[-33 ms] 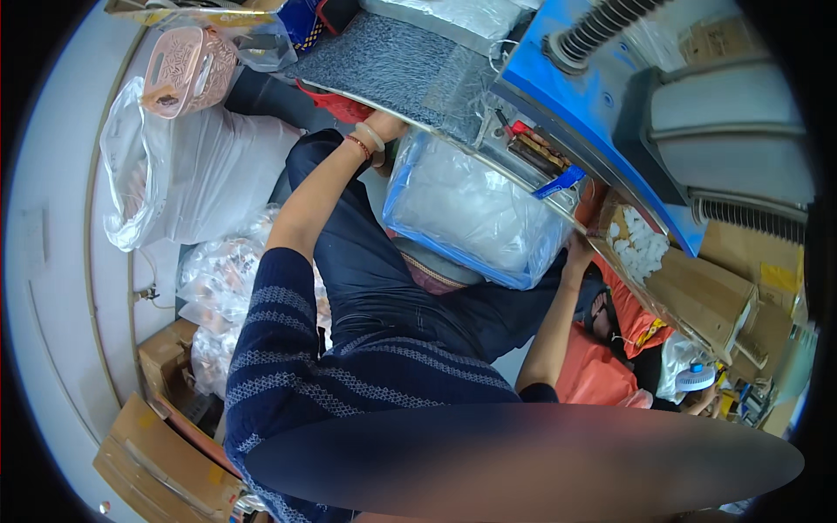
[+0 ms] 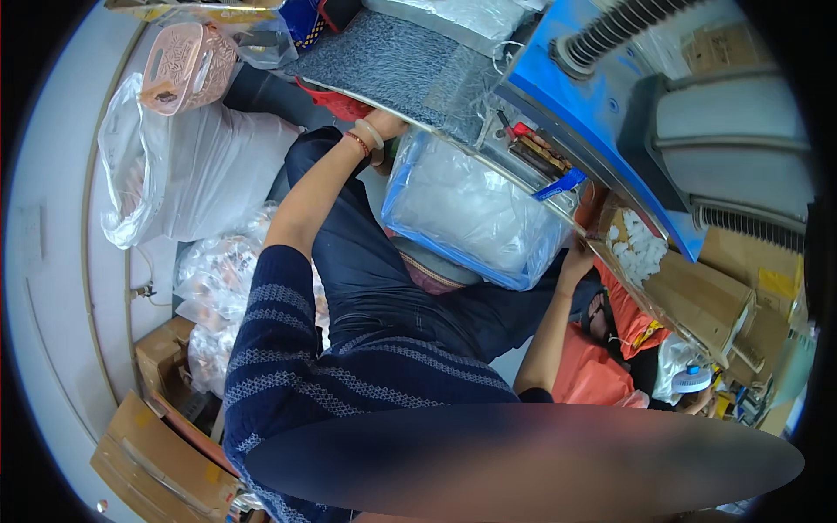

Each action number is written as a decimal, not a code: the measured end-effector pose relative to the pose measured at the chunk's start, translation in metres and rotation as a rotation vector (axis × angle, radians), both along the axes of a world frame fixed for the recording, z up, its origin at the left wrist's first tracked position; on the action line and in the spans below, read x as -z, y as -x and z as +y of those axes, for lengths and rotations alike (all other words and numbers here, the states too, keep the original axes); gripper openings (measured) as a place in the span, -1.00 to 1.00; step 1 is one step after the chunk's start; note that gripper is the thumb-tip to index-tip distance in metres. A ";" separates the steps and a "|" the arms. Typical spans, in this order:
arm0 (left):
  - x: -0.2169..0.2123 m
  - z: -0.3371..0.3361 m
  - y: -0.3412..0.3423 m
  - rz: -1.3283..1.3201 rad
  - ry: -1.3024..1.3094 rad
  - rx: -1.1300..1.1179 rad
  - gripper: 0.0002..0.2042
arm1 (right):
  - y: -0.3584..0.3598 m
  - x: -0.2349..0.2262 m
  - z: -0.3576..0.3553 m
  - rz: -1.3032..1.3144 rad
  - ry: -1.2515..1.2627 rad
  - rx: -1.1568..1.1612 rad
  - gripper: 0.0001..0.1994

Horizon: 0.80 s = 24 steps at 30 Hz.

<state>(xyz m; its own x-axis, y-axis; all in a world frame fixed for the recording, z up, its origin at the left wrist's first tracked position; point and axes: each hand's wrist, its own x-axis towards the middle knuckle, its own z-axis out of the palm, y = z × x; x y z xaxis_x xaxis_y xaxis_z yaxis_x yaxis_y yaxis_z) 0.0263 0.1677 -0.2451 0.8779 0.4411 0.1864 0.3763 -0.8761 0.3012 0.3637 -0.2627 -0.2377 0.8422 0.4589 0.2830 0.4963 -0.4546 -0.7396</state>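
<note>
My left hand (image 2: pixel 386 126), with a pale bangle and a red bracelet on its wrist, reaches to the near edge of the workbench (image 2: pixel 384 65); its fingers are hidden there. At the bench's right-hand end, my right hand (image 2: pixel 575 260) touches or lies just beside the edge, its fingers mostly out of sight. Between the two hands, below the edge, a blue tray (image 2: pixel 523 281) is lined with clear plastic sheeting (image 2: pixel 475 196). Whatever lies under the sheeting cannot be made out. A red cloth-like piece (image 2: pixel 340 102) hangs by my left hand.
A blue machine (image 2: pixel 588 87) with ribbed hoses stands at the right of the bench. A cardboard box (image 2: pixel 697 288) adjoins white pieces (image 2: pixel 638 248) near my right hand. To my left are a white sack (image 2: pixel 209 174), a pink basket (image 2: pixel 187 70) and filled clear bags (image 2: pixel 214 279).
</note>
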 end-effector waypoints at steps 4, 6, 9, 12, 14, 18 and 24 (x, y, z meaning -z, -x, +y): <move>-0.056 0.005 -0.027 0.321 0.397 -0.109 -0.52 | 0.083 -0.114 0.016 -0.225 0.135 -0.382 -0.83; -0.044 0.007 -0.022 0.418 0.392 -0.153 -0.51 | 0.112 -0.129 0.041 -0.045 0.209 -0.620 -0.83; -0.011 0.009 0.005 0.766 0.356 -0.269 -0.49 | 0.118 -0.098 0.103 0.096 0.230 -0.820 -0.85; -0.026 -0.005 -0.009 0.869 0.371 -0.276 -0.49 | 0.076 0.011 0.158 -0.324 0.353 -0.792 -0.78; -0.064 -0.010 -0.045 0.783 0.371 -0.216 -0.50 | -0.002 0.112 0.155 -0.247 0.381 -0.669 -0.67; -0.033 -0.019 -0.063 0.124 0.196 -0.189 -0.63 | -0.002 0.202 0.131 0.098 0.782 -0.755 -0.56; 0.032 -0.039 -0.015 -0.468 0.203 -0.403 -0.73 | 0.128 0.139 0.206 0.490 0.937 -1.082 -0.49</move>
<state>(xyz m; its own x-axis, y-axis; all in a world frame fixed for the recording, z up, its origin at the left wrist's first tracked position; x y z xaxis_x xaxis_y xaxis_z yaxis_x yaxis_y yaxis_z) 0.0413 0.1289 -0.2776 0.4822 0.7857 0.3874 0.4521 -0.6020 0.6582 0.2359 -0.0567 -0.3769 -0.0881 0.7506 -0.6548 0.6881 -0.4295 -0.5849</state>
